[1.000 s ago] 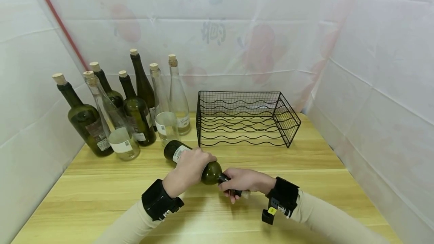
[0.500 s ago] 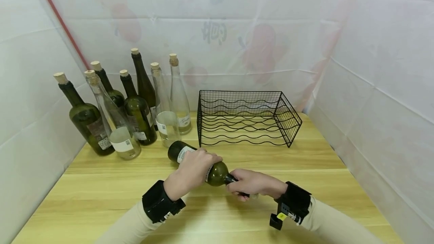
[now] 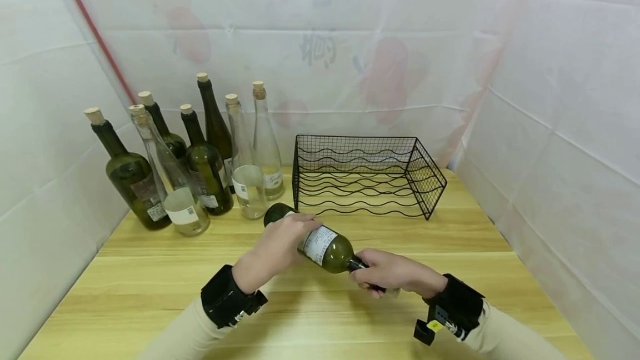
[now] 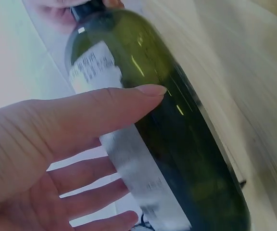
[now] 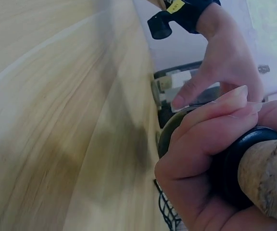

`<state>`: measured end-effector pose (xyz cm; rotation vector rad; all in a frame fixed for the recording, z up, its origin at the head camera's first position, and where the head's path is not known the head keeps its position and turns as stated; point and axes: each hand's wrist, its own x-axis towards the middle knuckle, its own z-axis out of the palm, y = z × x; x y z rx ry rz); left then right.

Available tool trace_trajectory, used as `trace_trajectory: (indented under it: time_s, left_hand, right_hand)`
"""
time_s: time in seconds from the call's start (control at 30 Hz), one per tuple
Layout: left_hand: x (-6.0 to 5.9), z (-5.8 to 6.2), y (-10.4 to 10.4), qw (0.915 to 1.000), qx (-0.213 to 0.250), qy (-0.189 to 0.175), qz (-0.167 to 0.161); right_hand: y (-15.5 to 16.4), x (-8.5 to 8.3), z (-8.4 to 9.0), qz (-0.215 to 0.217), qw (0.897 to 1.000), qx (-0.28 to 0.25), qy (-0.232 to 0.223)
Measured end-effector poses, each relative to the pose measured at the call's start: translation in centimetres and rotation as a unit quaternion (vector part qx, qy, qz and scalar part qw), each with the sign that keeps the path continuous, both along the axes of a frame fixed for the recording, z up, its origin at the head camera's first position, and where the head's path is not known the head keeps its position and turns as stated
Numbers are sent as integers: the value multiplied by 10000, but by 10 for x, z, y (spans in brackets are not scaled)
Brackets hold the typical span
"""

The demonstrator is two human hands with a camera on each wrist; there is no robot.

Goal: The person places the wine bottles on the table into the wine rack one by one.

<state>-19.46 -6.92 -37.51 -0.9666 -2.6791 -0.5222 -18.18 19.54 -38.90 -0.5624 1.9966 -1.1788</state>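
A cluster of seven corked bottles (image 3: 200,154), green and clear, stands upright well to the left of the wire rack (image 3: 367,176), the nearest clear one just beside the rack's left end.

The left hand (image 3: 280,243) lies in front of the rack's left end, over the body of a green bottle (image 3: 325,246). The left wrist view shows the thumb (image 4: 105,110) laid along the glass and the fingers (image 4: 95,192) spread beneath the white label; the fingers are only lightly bent, cradling the body rather than clamping it.

The green bottle is held off the wooden table (image 3: 150,271), lying nearly flat and slanted, in front of the rack. Its base points toward the rack's front left corner and is just beside it; whether it touches the wire cannot be told. Its neck points away from the rack, toward the person.

The right hand (image 3: 392,274) is in front of the rack's middle, farther from it than the left hand. Its fingers are wrapped tight round the bottle's neck; the right wrist view shows the dark neck rim and the cork (image 5: 268,178) protruding from the fist (image 5: 210,159).

The rack stands on the table near the back wall, with wavy wire tiers and mesh ends.
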Motion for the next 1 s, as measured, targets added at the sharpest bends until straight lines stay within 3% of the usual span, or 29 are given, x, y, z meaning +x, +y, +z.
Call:
trace_trajectory:
  time_s: [0.23,0.53,0.87,1.0]
  left_hand:
    - [-6,-2,-6,9995,207,-18,225]
    - [-9,-8,0,9979,610,-206,-1]
    - [-7,-11,9,9944,747,-440,596]
    - [-4,-16,16,9951,569,-712,386]
  right_hand:
    - [10,3,4,-127,9999,-19,-22]
    - [24,9,5,-187,9997,-67,-142]
    - [53,16,13,-487,9988,-42,-69]
    - [62,16,12,-684,9976,-55,-22]
